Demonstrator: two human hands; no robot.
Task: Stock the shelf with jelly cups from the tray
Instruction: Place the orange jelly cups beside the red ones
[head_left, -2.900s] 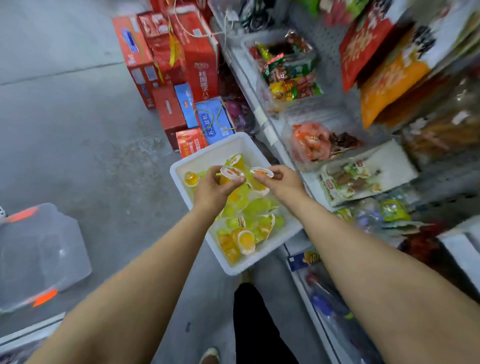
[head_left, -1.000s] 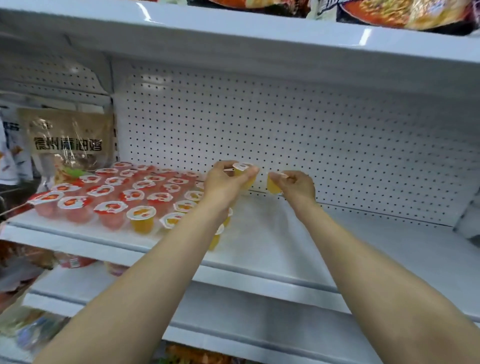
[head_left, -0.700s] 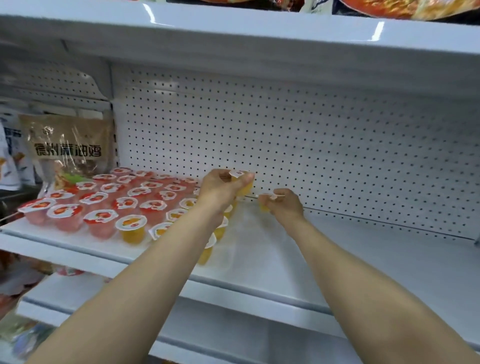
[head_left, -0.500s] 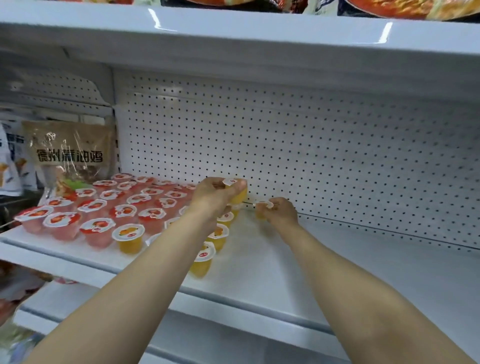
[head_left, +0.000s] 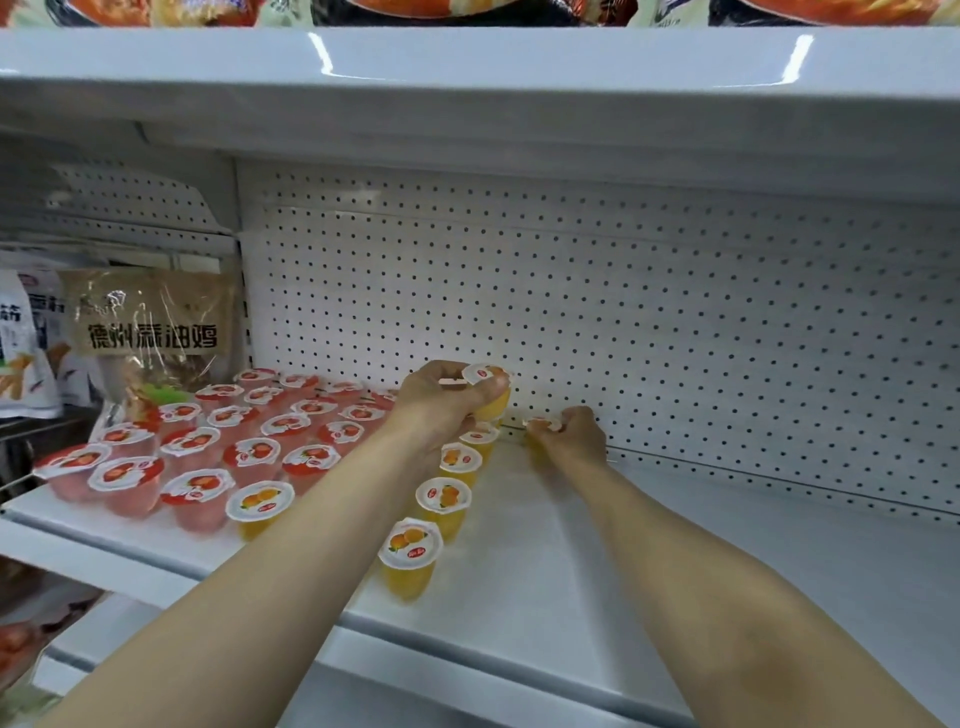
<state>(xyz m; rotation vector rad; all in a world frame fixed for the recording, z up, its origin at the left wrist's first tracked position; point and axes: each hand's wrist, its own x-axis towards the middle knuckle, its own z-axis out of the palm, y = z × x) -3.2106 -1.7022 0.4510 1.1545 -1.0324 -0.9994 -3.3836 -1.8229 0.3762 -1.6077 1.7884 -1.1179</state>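
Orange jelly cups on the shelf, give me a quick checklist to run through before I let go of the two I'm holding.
1. Right hand has its orange cup down at the back of the shelf: cannot tell, the fingers hide its base.
2. Left hand holds its orange cup firmly: ok, fingers wrap it.
3. Left cup upright: not ok, its lid is tilted.
4. Free space right of the orange column: ok, bare shelf there.
5. Orange column stands straight: ok, lids face up in a line.
6. Red jelly cups undisturbed: ok, upright in rows.
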